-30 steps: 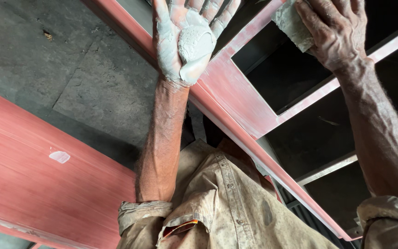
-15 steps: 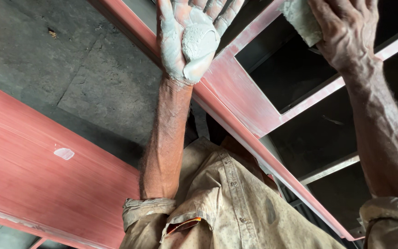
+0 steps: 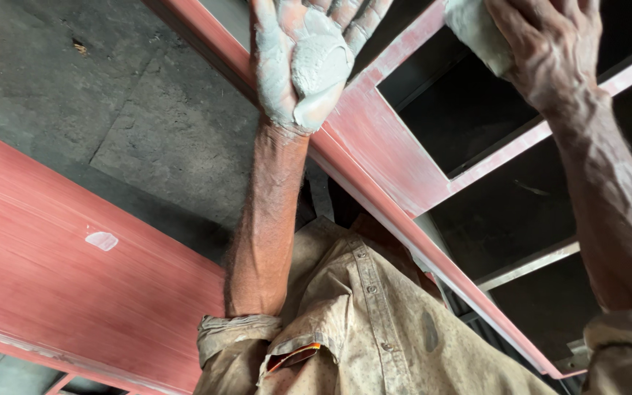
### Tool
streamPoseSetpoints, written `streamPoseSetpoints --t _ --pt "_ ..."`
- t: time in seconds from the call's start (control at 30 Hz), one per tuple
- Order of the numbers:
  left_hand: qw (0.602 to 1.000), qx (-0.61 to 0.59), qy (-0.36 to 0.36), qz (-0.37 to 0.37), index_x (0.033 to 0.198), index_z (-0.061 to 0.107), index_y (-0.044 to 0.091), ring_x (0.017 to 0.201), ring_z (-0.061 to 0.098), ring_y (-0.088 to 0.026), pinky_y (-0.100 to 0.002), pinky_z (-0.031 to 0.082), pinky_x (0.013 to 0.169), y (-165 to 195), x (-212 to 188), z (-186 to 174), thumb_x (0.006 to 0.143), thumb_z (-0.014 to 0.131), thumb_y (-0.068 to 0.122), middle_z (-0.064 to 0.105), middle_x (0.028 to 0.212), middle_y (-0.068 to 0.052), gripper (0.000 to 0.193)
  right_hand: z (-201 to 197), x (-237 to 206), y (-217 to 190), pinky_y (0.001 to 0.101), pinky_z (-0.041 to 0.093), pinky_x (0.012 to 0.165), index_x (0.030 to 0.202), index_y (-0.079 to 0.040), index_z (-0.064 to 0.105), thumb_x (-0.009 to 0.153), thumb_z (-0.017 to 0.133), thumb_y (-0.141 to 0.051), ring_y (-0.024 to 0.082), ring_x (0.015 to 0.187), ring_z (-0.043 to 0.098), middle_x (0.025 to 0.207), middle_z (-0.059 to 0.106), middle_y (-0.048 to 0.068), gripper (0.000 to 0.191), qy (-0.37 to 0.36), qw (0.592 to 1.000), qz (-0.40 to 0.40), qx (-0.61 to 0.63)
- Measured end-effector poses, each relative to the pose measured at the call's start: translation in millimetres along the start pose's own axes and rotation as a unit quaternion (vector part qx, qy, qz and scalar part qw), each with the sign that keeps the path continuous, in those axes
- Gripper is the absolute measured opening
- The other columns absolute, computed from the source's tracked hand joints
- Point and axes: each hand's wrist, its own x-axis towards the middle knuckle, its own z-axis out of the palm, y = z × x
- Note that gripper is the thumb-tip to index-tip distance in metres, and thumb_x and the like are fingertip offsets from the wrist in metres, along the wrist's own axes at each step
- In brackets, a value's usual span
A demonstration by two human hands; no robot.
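My left hand [image 3: 276, 84] is held palm up over the red metal frame [image 3: 396, 146], fingers spread and coated in grey paste. A lump of grey putty [image 3: 321, 62] rests in its palm. My right hand [image 3: 550, 47] is at the top right, pressing a pale grey pad [image 3: 477, 33] against a crossbar of the same frame. Its fingers curl over the pad. Both forearms are dusted with reddish powder.
A flat red panel [image 3: 60, 292] with a small white putty patch [image 3: 102, 240] lies at the lower left. Rough concrete floor [image 3: 148, 124] shows between panel and frame. Dark openings [image 3: 469, 110] gape inside the frame. My dusty tan shirt [image 3: 360, 329] fills the bottom centre.
Both hands have shifted slightly upward in the view. The right hand with the pad now sits closer to the top edge. The putty stays in the left palm.
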Motion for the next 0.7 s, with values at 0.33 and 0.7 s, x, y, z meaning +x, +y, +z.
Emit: streamPoseSetpoints --t 0.33,0.7 --pt "0.998 -0.006 -0.070 -0.003 0.167 0.013 0.018 0.156 0.017 -0.042 -0.060 0.016 0.130 1 0 -6 0.103 0.024 0.058 0.018 0.168 -0.016 0.076 -15 23 -7 0.0472 0.043 0.115 0.147 -0.010 0.060 0.091 0.080 -0.016 0.024 0.132 0.057 0.137 0.066 0.006 0.060 0.021 1.000 -0.005 -0.011" --pt "0.999 -0.003 -0.051 -0.007 0.167 0.010 0.015 0.157 0.015 -0.044 -0.063 0.017 0.130 1 2 -16 0.103 0.024 0.055 0.013 0.171 -0.019 0.077 -4 20 5 0.0386 0.049 0.100 0.142 -0.011 0.061 0.096 0.078 -0.019 0.019 0.117 0.063 0.124 0.068 0.002 0.050 0.016 0.999 -0.030 -0.029"
